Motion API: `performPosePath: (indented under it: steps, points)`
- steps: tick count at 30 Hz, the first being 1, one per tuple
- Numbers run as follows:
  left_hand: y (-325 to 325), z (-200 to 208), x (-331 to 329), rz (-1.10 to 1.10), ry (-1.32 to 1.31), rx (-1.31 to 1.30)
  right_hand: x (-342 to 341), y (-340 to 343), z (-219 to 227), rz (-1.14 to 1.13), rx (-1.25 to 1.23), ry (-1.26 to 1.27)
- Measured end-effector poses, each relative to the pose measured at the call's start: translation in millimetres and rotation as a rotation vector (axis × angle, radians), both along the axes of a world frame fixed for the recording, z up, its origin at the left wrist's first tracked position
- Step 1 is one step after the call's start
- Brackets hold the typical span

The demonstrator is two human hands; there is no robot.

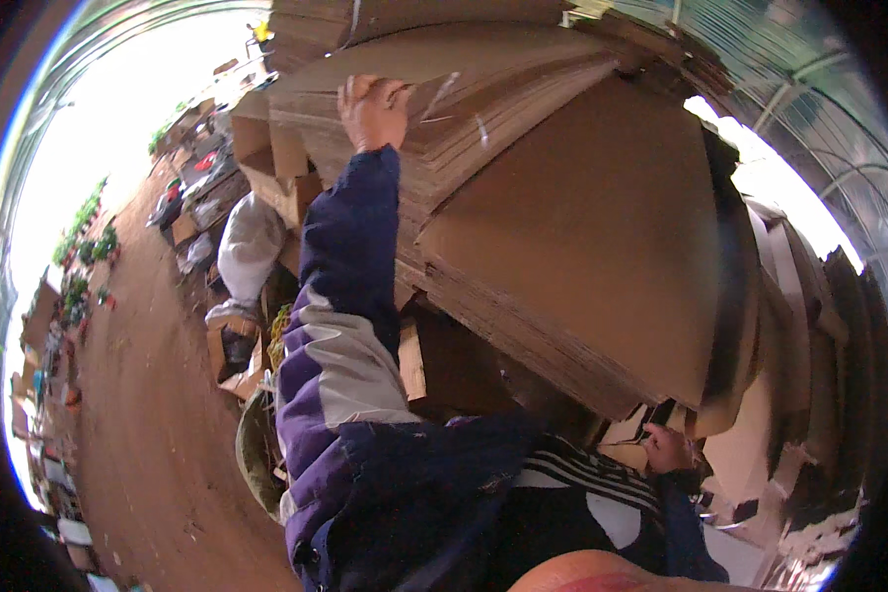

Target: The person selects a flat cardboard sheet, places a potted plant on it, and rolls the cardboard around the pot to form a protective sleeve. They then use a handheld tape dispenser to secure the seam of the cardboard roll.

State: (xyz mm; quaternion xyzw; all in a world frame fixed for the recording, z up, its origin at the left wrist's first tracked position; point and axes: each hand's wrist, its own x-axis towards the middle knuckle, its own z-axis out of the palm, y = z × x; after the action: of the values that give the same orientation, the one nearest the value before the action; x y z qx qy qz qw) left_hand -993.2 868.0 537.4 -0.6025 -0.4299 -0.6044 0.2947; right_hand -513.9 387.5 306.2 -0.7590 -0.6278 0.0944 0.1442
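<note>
My left hand (373, 113) is raised at the far left corner of a tall stack of flattened cardboard boxes (365, 54). Its fingers are bent and closed against the sheets, and what they grip is hidden. In front of that stack, a second pile of flat brown cardboard (582, 227) lies tilted, its layered edges toward me. Down at the right, my right hand (669, 450) is close to this pile's near corner. Its fingers are curled beside a narrow dark strip, and I cannot make out what is in them.
A white sack (250, 247) and an open carton (235, 345) stand left of my arm, beside a brown dirt path (148, 395). More cardboard sheets (809, 345) lean upright at the right. Potted plants (99, 247) line the path's far side.
</note>
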Motion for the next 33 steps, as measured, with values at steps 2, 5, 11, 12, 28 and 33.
performPosePath:
  steps: [2,5,11,12,28,33]
  points:
    - [-9,13,6,-0.092,0.073,0.073,-2,-3,2,-0.02,-0.023,-0.043]
    - [-36,28,40,-0.341,0.197,0.072,-4,1,10,0.096,-0.045,0.17]
    - [-156,3,145,-0.518,0.595,0.005,-24,62,57,0.332,-0.047,1.059]
    - [-178,-5,161,-0.553,0.62,0.054,-31,72,70,0.255,0.014,1.206]
    - [-239,-65,35,-0.038,-0.176,-0.082,-37,152,65,0.119,0.465,1.833]
    - [-260,-133,41,-0.81,-0.695,-0.472,-11,75,72,-0.251,0.528,1.444]
